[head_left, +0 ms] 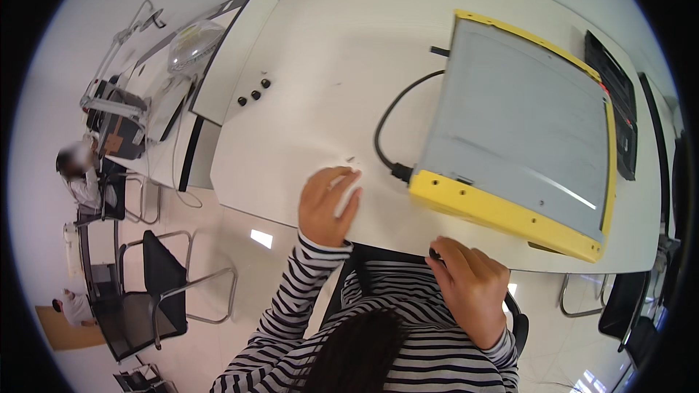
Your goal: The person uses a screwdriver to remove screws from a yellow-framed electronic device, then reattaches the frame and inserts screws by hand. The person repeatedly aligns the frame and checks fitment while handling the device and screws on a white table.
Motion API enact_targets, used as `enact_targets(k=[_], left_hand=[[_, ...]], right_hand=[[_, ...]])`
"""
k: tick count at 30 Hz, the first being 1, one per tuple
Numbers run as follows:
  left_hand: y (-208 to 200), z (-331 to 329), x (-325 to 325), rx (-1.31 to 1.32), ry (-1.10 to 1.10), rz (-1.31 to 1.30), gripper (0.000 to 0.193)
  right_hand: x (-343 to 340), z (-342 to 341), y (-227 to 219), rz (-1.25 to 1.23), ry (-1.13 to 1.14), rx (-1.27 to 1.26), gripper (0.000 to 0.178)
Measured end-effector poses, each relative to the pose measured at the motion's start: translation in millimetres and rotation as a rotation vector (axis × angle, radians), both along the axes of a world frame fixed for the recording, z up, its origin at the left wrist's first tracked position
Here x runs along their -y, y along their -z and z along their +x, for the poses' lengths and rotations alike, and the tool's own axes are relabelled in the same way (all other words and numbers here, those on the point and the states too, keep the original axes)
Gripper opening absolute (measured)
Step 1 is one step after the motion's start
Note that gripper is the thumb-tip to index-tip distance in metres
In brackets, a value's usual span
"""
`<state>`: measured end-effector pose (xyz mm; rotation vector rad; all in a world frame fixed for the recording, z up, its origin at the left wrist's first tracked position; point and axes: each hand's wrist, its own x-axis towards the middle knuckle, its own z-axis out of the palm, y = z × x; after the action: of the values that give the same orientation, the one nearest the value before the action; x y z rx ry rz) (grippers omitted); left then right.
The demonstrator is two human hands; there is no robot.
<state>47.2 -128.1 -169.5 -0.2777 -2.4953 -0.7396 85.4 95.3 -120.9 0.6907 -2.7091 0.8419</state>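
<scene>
My left hand (329, 207) is over the white table near its front edge, fingers apart and nothing seen in them. Its fingertips are close to a few tiny dark bits (351, 159), too small to name. Closer to my body, my right hand (470, 280) pinches a small black piece (435, 253), mostly covered by the fingers. To the right lies a large flat grey box with yellow edge strips (520, 120); a black cable (380, 131) curves from its left side down to a plug at the near left corner.
Three small black round pieces (255, 94) stand in a row at the table's left. A black open case (615, 94) lies behind the box. Beyond a low divider (234, 54) are a desk and lamp. Black chairs (164, 269) and two other people are at the left.
</scene>
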Motion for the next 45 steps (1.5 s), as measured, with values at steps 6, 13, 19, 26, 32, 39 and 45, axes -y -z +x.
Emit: enact_targets(k=[6, 13, 19, 26, 32, 39, 45], left_hand=[[-6.8, 40.8, -18.3, 0.251, 0.248, 0.319, 0.036], [-12.5, 35.2, -27.5, 0.57, 0.25, 0.48, 0.039], [-6.0, 20.6, -37.5, 0.349, 0.161, 0.244, 0.027], [12.0, -19.7, -15.3, 0.07, -0.028, -0.011, 0.02], [-10.6, -16.7, -15.8, 0.145, -0.119, 0.354, 0.032], [-56.8, -22.9, -29.2, -0.157, 0.323, 0.302, 0.059], [-85.5, -46.8, -32.9, -0.052, 0.521, 0.12, 0.06]], right_hand=[[42.0, -9.8, 26.1, 0.2, -0.011, -0.052, 0.021], [61.2, -14.6, 30.9, 0.271, 0.001, -0.091, 0.027], [55.2, -17.5, 27.9, 0.208, 0.024, -0.114, 0.029], [-8.2, 8.6, -18.4, -0.007, -0.278, -0.177, 0.015], [-96.6, 44.2, -36.6, 0.082, 0.352, -0.728, 0.03], [-180.1, -6.8, 31.9, 0.528, 0.028, -0.584, 0.014], [-234.3, -0.3, 110.4, 0.056, 0.279, 0.139, 0.035]])
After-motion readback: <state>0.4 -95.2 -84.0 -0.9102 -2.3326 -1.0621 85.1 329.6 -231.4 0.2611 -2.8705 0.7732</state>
